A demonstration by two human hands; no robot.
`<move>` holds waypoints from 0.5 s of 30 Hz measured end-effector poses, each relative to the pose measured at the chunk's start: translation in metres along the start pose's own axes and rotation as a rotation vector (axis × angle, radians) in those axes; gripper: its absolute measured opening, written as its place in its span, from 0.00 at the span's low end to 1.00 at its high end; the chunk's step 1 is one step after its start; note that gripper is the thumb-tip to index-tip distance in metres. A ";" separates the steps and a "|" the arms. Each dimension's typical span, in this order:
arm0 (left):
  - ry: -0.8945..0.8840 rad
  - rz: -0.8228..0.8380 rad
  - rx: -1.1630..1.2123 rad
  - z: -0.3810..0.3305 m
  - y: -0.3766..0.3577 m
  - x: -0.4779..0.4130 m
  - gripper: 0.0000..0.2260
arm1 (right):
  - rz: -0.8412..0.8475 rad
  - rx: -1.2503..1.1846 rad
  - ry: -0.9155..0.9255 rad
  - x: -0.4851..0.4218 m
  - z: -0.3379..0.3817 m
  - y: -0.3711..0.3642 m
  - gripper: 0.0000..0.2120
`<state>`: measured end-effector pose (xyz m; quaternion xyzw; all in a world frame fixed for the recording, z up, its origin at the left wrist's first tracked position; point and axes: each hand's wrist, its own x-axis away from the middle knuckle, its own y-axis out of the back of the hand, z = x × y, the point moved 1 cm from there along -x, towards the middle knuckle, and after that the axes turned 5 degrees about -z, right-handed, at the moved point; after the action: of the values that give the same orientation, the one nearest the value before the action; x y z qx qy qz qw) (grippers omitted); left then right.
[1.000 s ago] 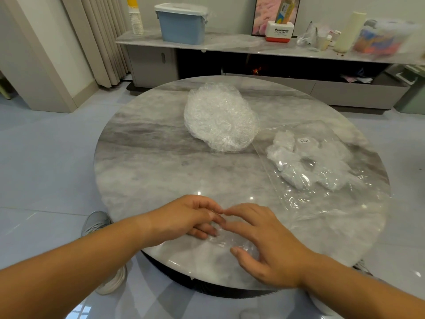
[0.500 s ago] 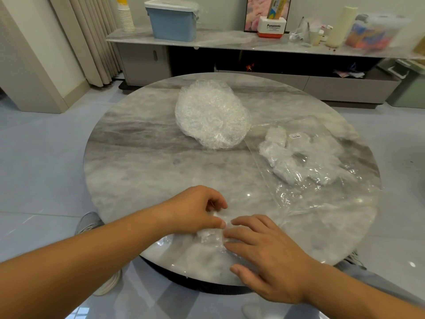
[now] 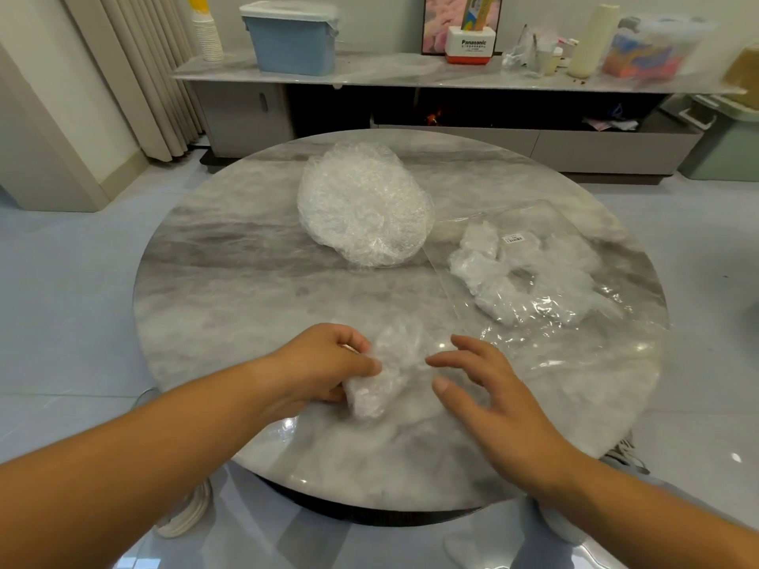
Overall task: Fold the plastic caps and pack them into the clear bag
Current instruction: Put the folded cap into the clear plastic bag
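Closest to you, your left hand (image 3: 324, 367) has its fingers and thumb curled around a scrunched-up plastic cap (image 3: 382, 375), gripping it by its left side just over the near part of the round marble table (image 3: 230, 289). Your right hand (image 3: 488, 388) is just beside it with the fingers spread and relaxed, holding nothing. Its fingertips sit right at the cap's right edge, and I honestly can't tell if they touch it (the plastic is see-through, so the edge is hard to make out).

A bit further out on your right, the clear bag (image 3: 554, 322) lies flat on the table with its near edge close to your right hand. There's already a bunch of folded caps (image 3: 493, 273) inside it, lumped toward the far end, plus a small white label (image 3: 514, 239) on the bag.

Past that, around the middle-far part of the table, the pile of unfolded caps (image 3: 363, 209) sits in one crinkly round heap, just left of the bag's far corner.

Beyond the table there's a long low sideboard (image 3: 369, 71) against the wall, with a blue lidded box (image 3: 293, 39), a stack of paper cups (image 3: 207, 34) and a small Panasonic box (image 3: 470, 47) on it. Beige curtains (image 3: 139, 67) hang at the far left.
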<state>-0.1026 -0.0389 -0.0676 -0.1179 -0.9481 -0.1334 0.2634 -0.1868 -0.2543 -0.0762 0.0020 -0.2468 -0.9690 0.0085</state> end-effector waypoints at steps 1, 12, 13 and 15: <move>0.025 0.004 0.079 0.000 -0.001 0.001 0.06 | -0.016 -0.103 -0.067 -0.003 0.003 0.000 0.10; 0.048 0.217 0.256 0.003 -0.011 0.017 0.04 | 0.085 -0.740 -0.362 -0.018 0.020 -0.005 0.23; 0.059 0.234 0.252 0.004 -0.012 0.019 0.05 | 0.066 -0.731 -0.343 -0.020 0.022 -0.005 0.22; 0.085 0.257 0.255 0.005 -0.013 0.023 0.05 | 0.022 -0.661 -0.266 -0.023 0.022 -0.004 0.20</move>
<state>-0.1279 -0.0460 -0.0626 -0.1978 -0.9225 0.0178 0.3311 -0.1637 -0.2399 -0.0584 -0.1295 0.0813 -0.9882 -0.0132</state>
